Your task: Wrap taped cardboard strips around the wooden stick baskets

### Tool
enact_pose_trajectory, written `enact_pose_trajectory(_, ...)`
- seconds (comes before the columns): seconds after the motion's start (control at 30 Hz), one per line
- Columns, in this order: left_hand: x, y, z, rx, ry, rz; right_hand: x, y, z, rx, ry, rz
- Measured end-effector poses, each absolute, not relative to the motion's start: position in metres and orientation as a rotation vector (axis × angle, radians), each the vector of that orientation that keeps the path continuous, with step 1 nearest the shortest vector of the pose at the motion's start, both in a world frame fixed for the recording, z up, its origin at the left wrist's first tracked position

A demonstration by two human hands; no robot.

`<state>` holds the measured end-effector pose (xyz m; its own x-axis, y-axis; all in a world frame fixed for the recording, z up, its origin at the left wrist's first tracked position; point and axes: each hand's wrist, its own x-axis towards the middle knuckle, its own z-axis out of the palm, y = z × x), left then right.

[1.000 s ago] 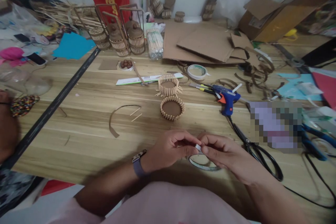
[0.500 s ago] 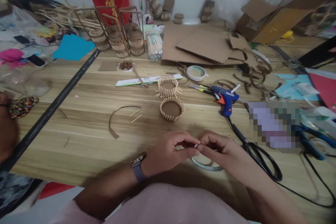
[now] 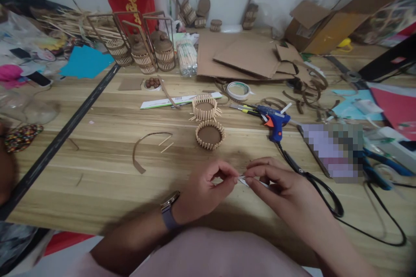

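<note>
My left hand [image 3: 211, 186], with a watch on its wrist, is closed in a pinch on the end of a thin pale strip [image 3: 241, 178]. Thumb and fingers of my right hand [image 3: 276, 181] close on the same strip just beside it. Part of the strip shows white under the right fingers; the rest is hidden. Beyond my hands stand two small round baskets of upright sticks with brown bases, a nearer basket [image 3: 210, 135] and a farther basket [image 3: 204, 109]. To their left lie a curved brown strip [image 3: 134, 158] and two loose sticks [image 3: 167, 147].
A blue glue gun [image 3: 275, 120], black scissors [image 3: 325, 190] and a phone [image 3: 331, 151] lie to the right. Behind are a tape roll [image 3: 238, 90], cardboard sheets [image 3: 240, 56] and finished lidded baskets [image 3: 164, 52]. Another person's arm [image 3: 7, 169] is at the left edge.
My hands have drawn slightly apart, with the strip between them. The pale loop that hung below them has mostly gone from sight. The view has shifted a little.
</note>
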<state>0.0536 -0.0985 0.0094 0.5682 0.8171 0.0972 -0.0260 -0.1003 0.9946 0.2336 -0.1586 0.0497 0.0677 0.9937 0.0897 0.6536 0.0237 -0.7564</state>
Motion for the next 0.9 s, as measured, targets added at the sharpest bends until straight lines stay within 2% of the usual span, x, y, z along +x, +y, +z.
enact_pose_trajectory(0.3, 0.053, -0.098, 0.011, 1.591, 0.616, 0.84, 0.232, -0.161, 0.047, -1.694, -1.625, 0.589)
enact_pose_trajectory(0.53, 0.053, -0.094, 0.014, 1.533, 0.672, 0.646, 0.232, -0.162, 0.051, -1.64, -1.747, 0.606)
enact_pose_trajectory(0.9, 0.055, -0.092, 0.021, 2.474, 0.597, 0.509, 0.228, -0.166, 0.041, -1.714, -1.924, 0.526)
